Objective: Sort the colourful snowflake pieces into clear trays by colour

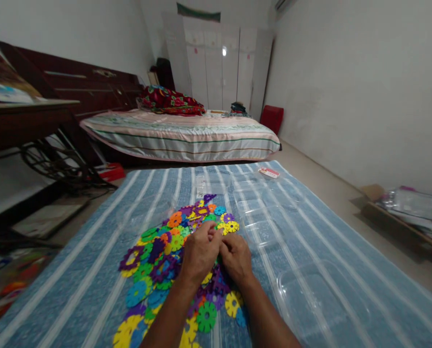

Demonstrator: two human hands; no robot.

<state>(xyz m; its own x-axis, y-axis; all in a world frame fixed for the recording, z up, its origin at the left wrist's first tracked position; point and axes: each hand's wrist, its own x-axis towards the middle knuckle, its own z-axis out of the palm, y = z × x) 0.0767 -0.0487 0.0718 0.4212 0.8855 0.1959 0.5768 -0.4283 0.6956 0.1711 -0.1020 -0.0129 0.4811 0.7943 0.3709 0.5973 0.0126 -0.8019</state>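
My left hand (200,249) and my right hand (237,256) meet above a heap of plastic snowflake discs, fingertips pressed close together. The fingers of both are closed; whatever they pinch is hidden behind them. Just past the fingertips lies a yellow disc (232,226). Left of my hands, the heap includes an orange disc (174,219), a purple square-shaped piece (131,259) and a blue disc (136,293). Nearer to me, between my forearms, a green disc (206,316) lies flat, with another yellow disc (233,304) by my right wrist.
The discs lie on a blue-and-white striped cloth (89,270). To the right are a clear plastic tray (259,217) and a clear container (310,295). A red-and-white card (268,172) lies at the far edge. Beyond stands a bed (187,140); a cardboard box (393,220) sits at right.
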